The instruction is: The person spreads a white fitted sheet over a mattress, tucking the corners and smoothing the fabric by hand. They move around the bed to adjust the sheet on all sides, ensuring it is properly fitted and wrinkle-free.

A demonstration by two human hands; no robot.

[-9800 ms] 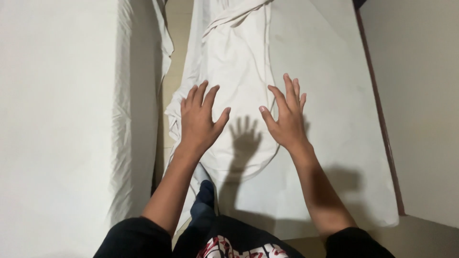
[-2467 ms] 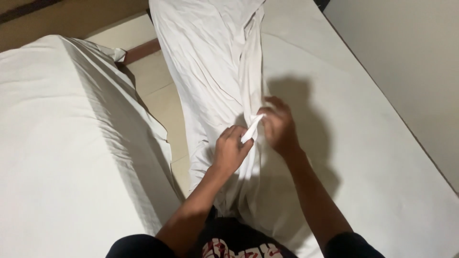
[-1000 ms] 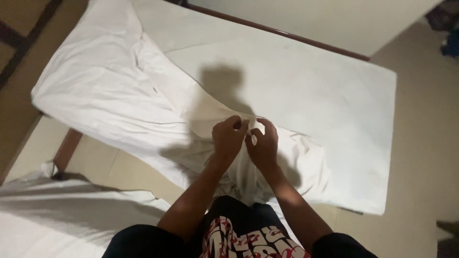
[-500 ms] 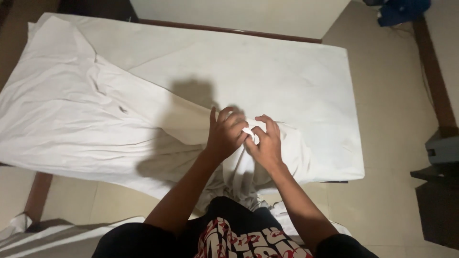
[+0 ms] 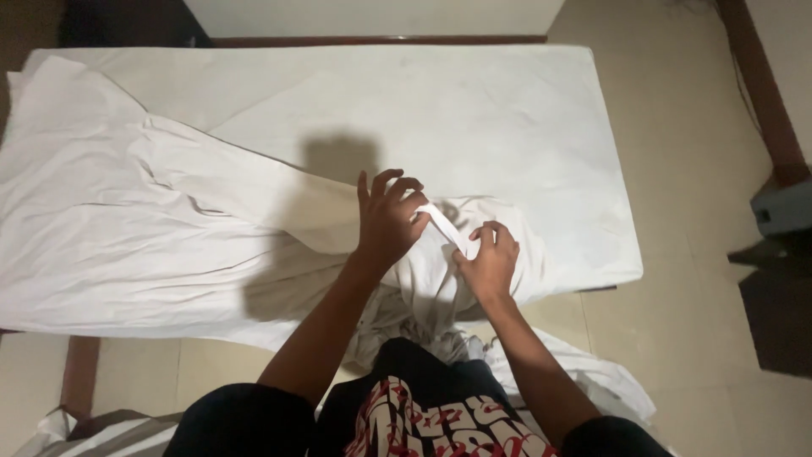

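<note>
One mattress [image 5: 474,110], one white sheet [image 5: 169,220], two hands [image 5: 389,222] pinching

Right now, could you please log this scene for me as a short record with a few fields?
Setting: a mattress with a white cover, seen from above, on a tiled floor
Left hand: left hand grips one end of a taut strip of the white sheet
Right hand: right hand pinches the other end of that strip
Sheet: crumpled, spread over the mattress's left part and bunched at the near edge
Nearby: a dark object on the floor at the right
</note>
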